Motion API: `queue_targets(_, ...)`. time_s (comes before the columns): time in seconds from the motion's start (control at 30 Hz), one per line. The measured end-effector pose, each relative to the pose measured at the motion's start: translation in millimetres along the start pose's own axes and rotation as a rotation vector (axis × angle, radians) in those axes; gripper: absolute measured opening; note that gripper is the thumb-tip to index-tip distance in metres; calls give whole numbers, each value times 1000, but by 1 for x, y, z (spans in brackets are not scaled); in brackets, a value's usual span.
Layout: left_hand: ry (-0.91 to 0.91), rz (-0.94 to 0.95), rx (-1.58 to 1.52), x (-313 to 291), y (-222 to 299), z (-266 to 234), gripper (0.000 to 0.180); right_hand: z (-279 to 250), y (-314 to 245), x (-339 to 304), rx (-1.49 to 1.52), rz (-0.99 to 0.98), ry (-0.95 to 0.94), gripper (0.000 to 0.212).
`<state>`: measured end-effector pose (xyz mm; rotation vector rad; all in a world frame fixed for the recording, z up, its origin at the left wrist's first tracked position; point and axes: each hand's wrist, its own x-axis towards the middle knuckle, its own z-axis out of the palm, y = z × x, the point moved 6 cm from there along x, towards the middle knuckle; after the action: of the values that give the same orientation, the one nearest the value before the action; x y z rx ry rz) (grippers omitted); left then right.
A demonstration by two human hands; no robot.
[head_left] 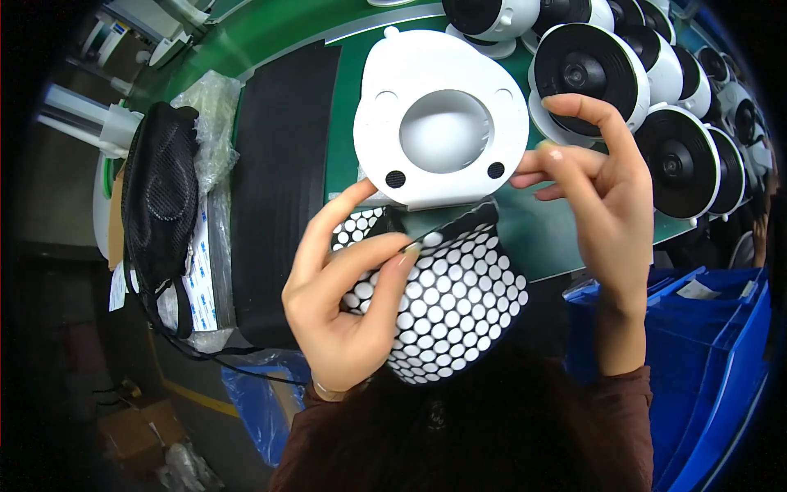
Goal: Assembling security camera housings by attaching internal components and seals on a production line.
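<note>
A sheet of round white stickers on black backing (447, 299) is pinched at its upper edge between the thumb and index finger of my left hand (348, 307). Its far end curls under. Just beyond it, a white plastic housing (443, 66) with a round recess and two small dark mesh-like dots sits on the table. My right hand (607, 184) is at the housing's right edge, index finger and thumb apart. Its lower fingers reach the edge, their tips partly hidden; whether they grip it I cannot tell.
Several white camera-like units with black round faces (578, 74) crowd the green table (541, 238) at the right. A black mat (283, 164) lies left, beside a black mesh pouch (160, 197) and clear plastic wrap (213, 107). A blue bin (697, 344) stands at lower right.
</note>
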<state>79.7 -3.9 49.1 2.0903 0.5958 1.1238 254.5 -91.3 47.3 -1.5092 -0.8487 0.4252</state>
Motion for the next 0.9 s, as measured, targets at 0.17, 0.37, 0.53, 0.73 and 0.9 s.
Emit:
queue_targets(0.17, -92, -44, -26, -1, 8, -7, 17, 2, -21, -21, -353, -208, -90, 16)
queue_targets(0.37, -330, 18, -122, 10, 20, 20, 18, 1, -29, -40, -323, -318, -210, 16)
queue_targets(0.53, -337, 85, -94, 8, 35, 27, 11, -1, -28, -42, -329, -356, -205, 16)
queue_targets(0.73, -350, 71, -134, 11, 35, 33, 8, -5, -42, -46, -514, -649, -137, 24)
queue_targets(0.9, -308, 26, -133, 9, 32, 35, 6, -3, -41, -43, -532, -648, -177, 23)
